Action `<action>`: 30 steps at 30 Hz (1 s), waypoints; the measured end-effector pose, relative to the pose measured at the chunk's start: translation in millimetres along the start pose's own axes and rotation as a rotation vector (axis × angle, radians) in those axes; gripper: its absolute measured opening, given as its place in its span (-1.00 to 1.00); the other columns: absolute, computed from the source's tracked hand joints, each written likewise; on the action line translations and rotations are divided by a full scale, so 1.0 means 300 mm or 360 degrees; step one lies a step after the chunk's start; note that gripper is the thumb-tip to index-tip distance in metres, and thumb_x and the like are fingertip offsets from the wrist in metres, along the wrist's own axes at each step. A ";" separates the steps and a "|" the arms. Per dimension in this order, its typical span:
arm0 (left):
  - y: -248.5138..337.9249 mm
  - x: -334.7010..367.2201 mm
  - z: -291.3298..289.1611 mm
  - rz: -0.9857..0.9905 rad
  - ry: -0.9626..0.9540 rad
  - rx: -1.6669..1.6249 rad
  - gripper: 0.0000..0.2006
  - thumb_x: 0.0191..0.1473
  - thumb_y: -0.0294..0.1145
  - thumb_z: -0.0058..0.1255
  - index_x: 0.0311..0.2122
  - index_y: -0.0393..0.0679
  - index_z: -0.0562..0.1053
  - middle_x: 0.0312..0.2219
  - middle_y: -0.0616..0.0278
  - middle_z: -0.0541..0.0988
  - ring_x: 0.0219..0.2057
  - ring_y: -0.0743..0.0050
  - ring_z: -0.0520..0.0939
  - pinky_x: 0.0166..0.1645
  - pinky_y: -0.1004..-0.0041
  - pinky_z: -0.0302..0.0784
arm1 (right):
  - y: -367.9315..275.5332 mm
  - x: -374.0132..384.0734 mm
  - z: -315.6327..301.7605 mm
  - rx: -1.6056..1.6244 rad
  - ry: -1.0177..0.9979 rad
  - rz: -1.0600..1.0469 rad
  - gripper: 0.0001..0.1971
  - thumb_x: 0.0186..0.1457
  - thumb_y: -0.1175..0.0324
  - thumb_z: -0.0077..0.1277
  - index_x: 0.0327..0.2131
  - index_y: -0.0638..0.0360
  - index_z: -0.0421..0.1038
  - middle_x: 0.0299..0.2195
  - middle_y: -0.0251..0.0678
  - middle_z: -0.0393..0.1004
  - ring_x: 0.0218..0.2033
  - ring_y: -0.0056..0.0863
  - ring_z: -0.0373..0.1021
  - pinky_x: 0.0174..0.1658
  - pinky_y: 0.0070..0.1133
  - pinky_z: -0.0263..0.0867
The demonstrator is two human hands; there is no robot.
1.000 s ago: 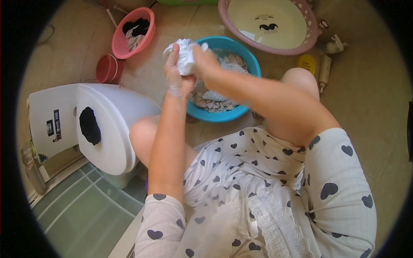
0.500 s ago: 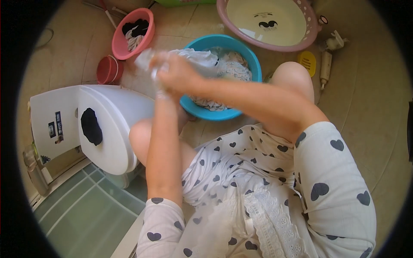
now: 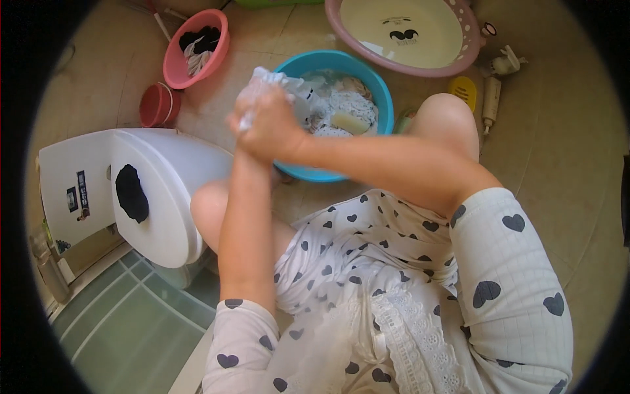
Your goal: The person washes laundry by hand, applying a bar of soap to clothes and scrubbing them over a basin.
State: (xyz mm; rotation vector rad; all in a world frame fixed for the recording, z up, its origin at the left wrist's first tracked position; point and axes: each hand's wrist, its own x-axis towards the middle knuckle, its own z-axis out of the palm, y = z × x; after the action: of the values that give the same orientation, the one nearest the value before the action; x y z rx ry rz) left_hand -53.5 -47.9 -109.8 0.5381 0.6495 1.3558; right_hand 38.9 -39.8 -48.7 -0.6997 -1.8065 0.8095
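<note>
Both my hands are closed round a bunched white cloth (image 3: 268, 75), held above the left rim of a turquoise basin (image 3: 386, 85). My right hand (image 3: 277, 121) crosses over and partly hides my left hand (image 3: 241, 108); the two press together on the cloth. What kind of garment it is, I cannot make out. Inside the basin lie wet, pale patterned clothes (image 3: 354, 102). On top of them rests a light yellowish bar of soap (image 3: 350, 123).
A pink basin (image 3: 224, 46) with dark and white clothes and a red bucket (image 3: 154, 108) stand at the far left. Nearer is a white lidded cabinet-like box (image 3: 157, 217) with a black cloth (image 3: 132, 194). A large pink tub (image 3: 338, 26) of water sits behind, beside a yellow item (image 3: 463, 92).
My hands have shifted slightly, and the cloth is now bunched more tightly above them. The soap in the basin has come into plain sight. The whole view has moved a little.
</note>
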 end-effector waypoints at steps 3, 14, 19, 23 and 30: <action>-0.068 0.066 0.087 0.0180 0.0480 -0.0459 -0.74 0.08 -0.19 -0.34 -0.21 -0.09 0.29 -0.35 0.24 0.43 -0.32 0.44 0.44 -0.24 0.44 0.39 | 0.139 0.163 -0.086 0.0034 -0.0309 0.0897 -0.79 -0.24 0.38 -0.10 -0.43 0.21 0.38 -0.37 -0.03 0.41 -0.25 -0.10 0.32 -0.22 -0.31 0.21; 0.075 0.028 0.242 -0.0121 0.0661 -0.0793 -0.15 -0.14 0.38 -0.34 0.03 -0.25 0.10 -0.02 -0.04 0.19 -0.03 0.02 0.28 0.04 0.10 0.21 | 0.190 0.122 -0.180 -0.0081 -0.0617 0.0625 -0.69 -0.29 0.31 0.05 -0.36 0.18 0.43 -0.52 -0.04 0.46 -0.46 -0.12 0.41 -0.36 -0.39 0.34; 0.058 -0.027 0.084 -0.0197 0.0347 -0.0216 -0.33 -0.05 0.20 -0.21 -0.12 -0.32 0.29 -0.24 0.02 0.41 -0.16 0.14 0.43 -0.04 0.28 0.34 | -0.028 0.048 -0.152 -0.0106 -0.0689 0.0176 -0.78 -0.37 0.37 0.01 -0.50 0.20 0.44 -0.54 -0.02 0.44 -0.48 -0.08 0.40 -0.36 -0.33 0.32; 0.040 -0.049 0.199 0.0274 0.0583 0.0303 -0.64 0.05 -0.12 -0.15 -0.18 -0.21 0.34 -0.29 0.15 0.46 -0.24 0.36 0.50 -0.27 0.46 0.49 | -0.080 0.056 -0.187 -0.0107 -0.0929 -0.0068 -0.77 -0.42 0.36 0.01 -0.56 0.27 0.43 -0.59 0.02 0.42 -0.51 -0.08 0.40 -0.39 -0.33 0.32; -0.030 0.038 -0.103 0.0144 0.0286 0.0219 -0.67 0.10 -0.17 -0.28 -0.11 -0.16 0.28 -0.19 0.11 0.41 -0.21 0.30 0.47 -0.13 0.38 0.42 | 0.088 0.064 -0.057 -0.0017 -0.0170 0.0516 -0.72 -0.45 0.27 0.05 -0.57 0.24 0.39 -0.62 -0.05 0.41 -0.57 -0.12 0.37 -0.46 -0.39 0.30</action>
State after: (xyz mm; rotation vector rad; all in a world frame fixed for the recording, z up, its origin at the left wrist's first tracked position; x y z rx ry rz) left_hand -67.8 -38.4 -139.4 0.5656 0.8788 1.4623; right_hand 51.1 -5.3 -54.1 -0.9889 -1.8179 1.0675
